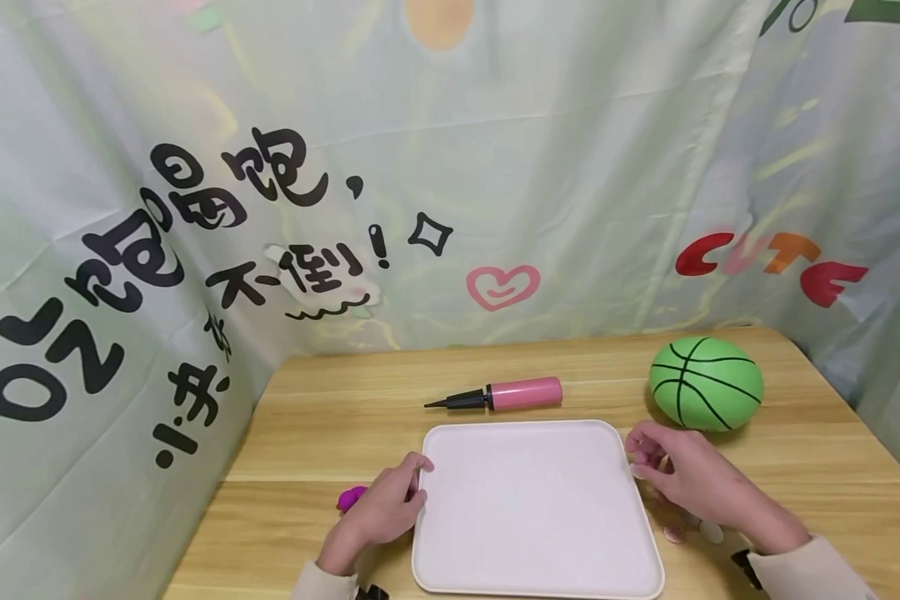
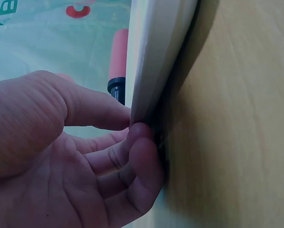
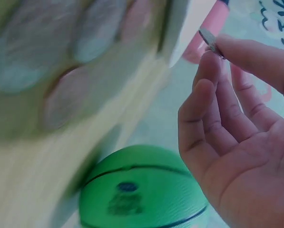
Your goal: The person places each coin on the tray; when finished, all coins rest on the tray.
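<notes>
I am pinching the left rim of the one pink tray [image 1: 532, 508] with my left hand [image 1: 386, 510], thumb above, fingers curled beneath. My right hand [image 1: 682, 475], beside the tray's right edge, is pinching one small coin [image 3: 208, 37] at its fingertips. The tray is lying flat on the bench [image 1: 330, 417].

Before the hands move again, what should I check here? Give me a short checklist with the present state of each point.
1. Left hand grips the edge of the pink tray: ok.
2. Right hand pinches a small flat disc: ok.
3. Tray surface bare: ok.
4. More small discs lie on the table by the right wrist: ok; their number: cannot tell.
5. Green ball and pink pump apart from the tray: ok.
</notes>
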`<state>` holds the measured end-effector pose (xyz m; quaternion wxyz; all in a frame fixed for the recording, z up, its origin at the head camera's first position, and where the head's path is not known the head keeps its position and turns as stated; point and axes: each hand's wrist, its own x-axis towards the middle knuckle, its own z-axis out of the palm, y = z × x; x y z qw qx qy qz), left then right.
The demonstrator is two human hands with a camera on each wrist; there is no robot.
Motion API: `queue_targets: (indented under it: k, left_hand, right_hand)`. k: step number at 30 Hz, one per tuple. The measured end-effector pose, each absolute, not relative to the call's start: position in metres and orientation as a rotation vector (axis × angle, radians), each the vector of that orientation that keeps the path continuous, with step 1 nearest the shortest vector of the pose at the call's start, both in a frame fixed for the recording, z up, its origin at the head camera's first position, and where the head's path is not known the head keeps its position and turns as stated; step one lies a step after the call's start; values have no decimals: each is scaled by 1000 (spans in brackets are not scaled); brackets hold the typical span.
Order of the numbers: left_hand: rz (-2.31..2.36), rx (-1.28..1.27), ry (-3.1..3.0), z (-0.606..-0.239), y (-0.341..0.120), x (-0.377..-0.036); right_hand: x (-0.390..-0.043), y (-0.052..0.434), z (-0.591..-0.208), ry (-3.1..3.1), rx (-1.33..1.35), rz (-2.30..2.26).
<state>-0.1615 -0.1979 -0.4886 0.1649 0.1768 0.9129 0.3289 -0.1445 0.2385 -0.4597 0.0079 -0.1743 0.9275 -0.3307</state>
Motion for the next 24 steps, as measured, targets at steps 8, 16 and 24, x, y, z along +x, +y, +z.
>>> queue_targets:
  k: [8,16,24]
  left_hand:
    - [920,493,2612,-488,-196,-162]
    - [944,511,2605,-491,-197,-161]
    - [944,486,2591,-490,-197,-162]
  right_hand:
    - [-150,205,-446,2826,-685,-1117]
    - [-168,162,-439,2707,-785,-1206]
    - [-189,131,-449,2565,-818,-1363]
